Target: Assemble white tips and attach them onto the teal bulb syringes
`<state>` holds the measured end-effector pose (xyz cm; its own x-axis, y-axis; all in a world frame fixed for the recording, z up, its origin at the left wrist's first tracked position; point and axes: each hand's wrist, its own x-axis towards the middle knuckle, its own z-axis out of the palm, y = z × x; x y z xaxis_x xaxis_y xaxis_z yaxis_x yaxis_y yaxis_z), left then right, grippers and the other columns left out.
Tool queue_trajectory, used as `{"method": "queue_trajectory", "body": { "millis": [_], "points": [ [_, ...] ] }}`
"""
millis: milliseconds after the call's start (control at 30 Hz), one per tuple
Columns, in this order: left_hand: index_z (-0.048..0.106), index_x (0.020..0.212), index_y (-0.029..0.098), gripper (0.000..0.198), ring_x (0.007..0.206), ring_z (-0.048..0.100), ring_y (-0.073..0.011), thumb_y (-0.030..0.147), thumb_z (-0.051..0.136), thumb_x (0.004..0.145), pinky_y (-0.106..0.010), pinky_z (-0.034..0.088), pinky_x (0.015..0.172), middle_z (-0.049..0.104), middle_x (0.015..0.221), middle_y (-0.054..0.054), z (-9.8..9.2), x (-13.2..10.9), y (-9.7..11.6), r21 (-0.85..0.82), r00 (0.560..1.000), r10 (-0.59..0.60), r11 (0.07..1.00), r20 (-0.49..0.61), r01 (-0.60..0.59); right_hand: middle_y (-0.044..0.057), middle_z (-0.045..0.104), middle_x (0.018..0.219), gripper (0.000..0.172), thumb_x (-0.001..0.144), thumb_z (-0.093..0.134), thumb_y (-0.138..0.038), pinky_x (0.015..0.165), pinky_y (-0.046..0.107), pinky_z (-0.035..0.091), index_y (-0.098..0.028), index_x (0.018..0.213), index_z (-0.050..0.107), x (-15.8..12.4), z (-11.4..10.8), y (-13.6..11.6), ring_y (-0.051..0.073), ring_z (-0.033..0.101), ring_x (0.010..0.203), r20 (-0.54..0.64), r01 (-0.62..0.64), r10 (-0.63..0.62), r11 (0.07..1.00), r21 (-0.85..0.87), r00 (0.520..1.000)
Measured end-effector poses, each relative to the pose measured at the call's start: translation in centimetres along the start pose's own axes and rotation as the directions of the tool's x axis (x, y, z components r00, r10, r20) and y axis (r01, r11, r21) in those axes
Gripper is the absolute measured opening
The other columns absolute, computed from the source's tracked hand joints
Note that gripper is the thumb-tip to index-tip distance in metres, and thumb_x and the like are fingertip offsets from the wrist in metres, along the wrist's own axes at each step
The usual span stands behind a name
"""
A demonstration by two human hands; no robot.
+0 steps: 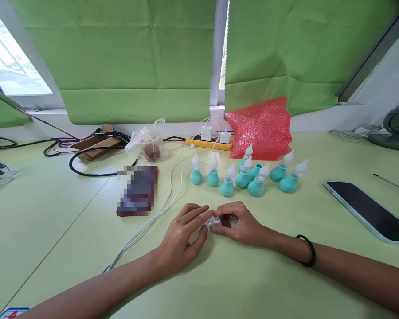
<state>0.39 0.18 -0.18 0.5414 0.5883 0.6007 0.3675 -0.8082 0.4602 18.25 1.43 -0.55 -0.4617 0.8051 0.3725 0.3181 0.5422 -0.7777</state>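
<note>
Your left hand (181, 237) and right hand (239, 223) both pinch a small clear plastic cap (214, 222); beyond this closed grip, eight teal rubber bulbs with white tips (244, 175) stand finished on the table (252, 283).

A single head-worn camera looks forward and down across a pale green table (53, 221) — close enough that both forearms enter from the bottom edge. It faces a window (16, 66) with green blinds (136, 57) filling the upper frame — the hands meet just below centre.
</note>
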Motion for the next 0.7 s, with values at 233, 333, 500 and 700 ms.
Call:
{"method": "queue_trajectory", "body": {
  "millis": [233, 333, 500, 700],
  "points": [
    [0.053, 0.110, 0.015, 0.039, 0.092, 0.050, -0.0216, 0.008, 0.049, 0.072, -0.038, 0.048, 0.076, 0.062, 0.101, -0.011, 0.06, 0.10, 0.01, -0.008, 1.000, 0.000, 1.000, -0.015, 0.000, -0.002, 0.048, 0.052, 0.022, 0.071, 0.059, -0.033, 0.047, 0.020, 0.036, -0.013, 0.063, 0.056, 0.11, 0.03, 0.04, 0.008, 0.041, 0.050, 0.005, -0.006, 0.006, 1.000, -0.006, 1.000],
    [0.053, 0.110, 0.016, 0.041, 0.091, 0.051, -0.0213, 0.007, 0.049, 0.070, -0.038, 0.048, 0.076, 0.062, 0.098, -0.010, 0.06, 0.17, -0.01, -0.038, 1.000, -0.001, 0.999, -0.014, 0.000, -0.002, 0.047, 0.052, 0.023, 0.072, 0.059, -0.035, 0.047, 0.020, 0.035, -0.014, 0.063, 0.055, 0.10, 0.02, 0.16, 0.008, 0.041, 0.050, 0.004, 0.012, -0.011, 1.000, -0.018, 1.000],
    [0.054, 0.108, 0.016, 0.041, 0.089, 0.051, -0.0209, 0.006, 0.050, 0.068, -0.037, 0.048, 0.075, 0.062, 0.096, -0.009, 0.02, 0.35, 0.02, -0.079, 1.000, -0.015, 0.997, 0.009, 0.016, -0.002, 0.047, 0.052, 0.023, 0.073, 0.057, -0.035, 0.048, 0.019, 0.035, -0.014, 0.063, 0.056, 0.12, -0.10, 0.18, 0.008, 0.041, 0.051, 0.012, 0.021, -0.021, 0.999, -0.029, 1.000],
    [0.057, 0.104, 0.015, 0.039, 0.085, 0.052, -0.0197, 0.004, 0.051, 0.067, -0.035, 0.049, 0.072, 0.063, 0.093, -0.009, -0.08, 0.48, 0.20, -0.104, 0.999, -0.048, 0.993, 0.017, 0.049, -0.002, 0.048, 0.053, 0.020, 0.073, 0.057, -0.032, 0.048, 0.019, 0.034, -0.013, 0.065, 0.058, 0.06, -0.24, 0.02, 0.007, 0.041, 0.050, 0.022, 0.033, -0.032, 0.999, -0.037, 0.999]
  ]
}}
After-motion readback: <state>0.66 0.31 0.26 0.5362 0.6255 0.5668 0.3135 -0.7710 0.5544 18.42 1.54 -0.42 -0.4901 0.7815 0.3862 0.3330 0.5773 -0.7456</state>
